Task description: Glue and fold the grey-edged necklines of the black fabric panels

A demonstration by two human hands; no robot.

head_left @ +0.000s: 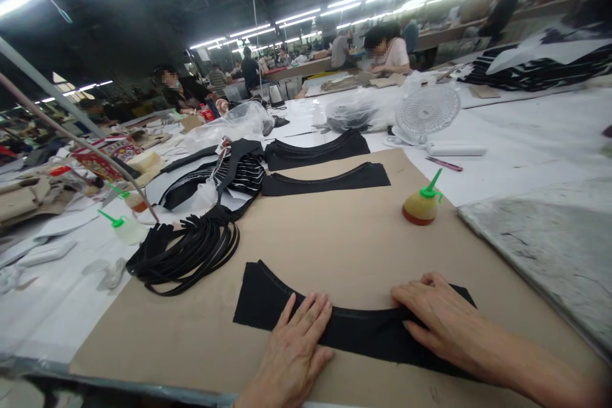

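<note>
A black curved fabric piece (363, 330) lies on the brown board in front of me, its concave edge facing away with a narrow band along it. My left hand (299, 344) rests flat on its left part, fingers spread and pointing away. At the right part, my right hand (437, 315) has its fingers curled over the curved edge and its thumb on the cloth, gripping it; the fabric's right end is partly covered by that hand. Two similar black pieces, a nearer one (327, 182) and a farther stack (318, 150), lie beyond.
A glue bottle (419, 209) with a green nozzle stands at the brown board's (287, 236) right. Black strips (186, 252) lie coiled left, near more green-tipped bottles (127, 229). A fan (427, 111), a pink-handled cutter (444, 164) and a grey slab (545, 248) are right. People work behind.
</note>
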